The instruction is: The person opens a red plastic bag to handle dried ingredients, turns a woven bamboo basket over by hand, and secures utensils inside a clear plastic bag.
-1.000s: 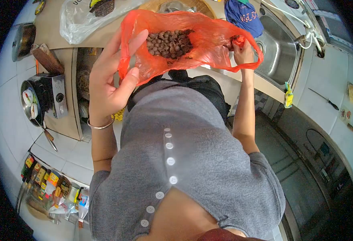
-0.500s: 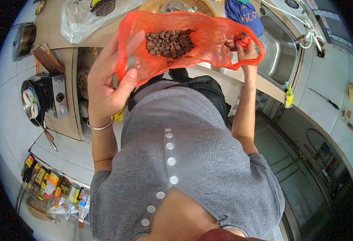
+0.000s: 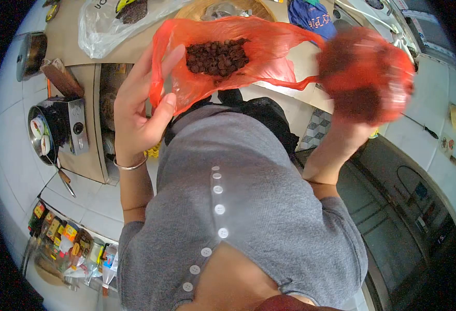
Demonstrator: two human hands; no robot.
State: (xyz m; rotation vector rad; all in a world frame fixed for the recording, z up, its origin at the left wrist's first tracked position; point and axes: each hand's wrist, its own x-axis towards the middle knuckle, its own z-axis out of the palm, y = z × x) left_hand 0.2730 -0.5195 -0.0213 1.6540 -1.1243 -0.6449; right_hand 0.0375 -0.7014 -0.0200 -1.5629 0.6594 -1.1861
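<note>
A red plastic bag [image 3: 267, 49] hangs open in front of my waist, with a pile of small, dark brown, rounded pieces [image 3: 217, 58] inside. My left hand [image 3: 145, 103] grips its left rim, fingers spread along the side and thumb at the front. My right hand [image 3: 353, 127] is raised on the right, close to the camera, its fingers smeared and mostly covered. In it is a blurred red bundle [image 3: 365, 75] with dark patches, like crumpled plastic around dark contents. The bag's right handle reaches the edge of this bundle in this view.
On the counter behind the bag lie a clear plastic bag [image 3: 96, 31], a woven tray [image 3: 267, 13] and a blue cloth bag [image 3: 311, 18]. A stove [image 3: 75, 124] with a pan [image 3: 42, 142] stands left, above a rack of bottles [image 3: 67, 238].
My right hand has risen toward the camera and to the right, bringing the red bundle up from the bag's right end. My left hand stays put. The dark pieces look darker now.
</note>
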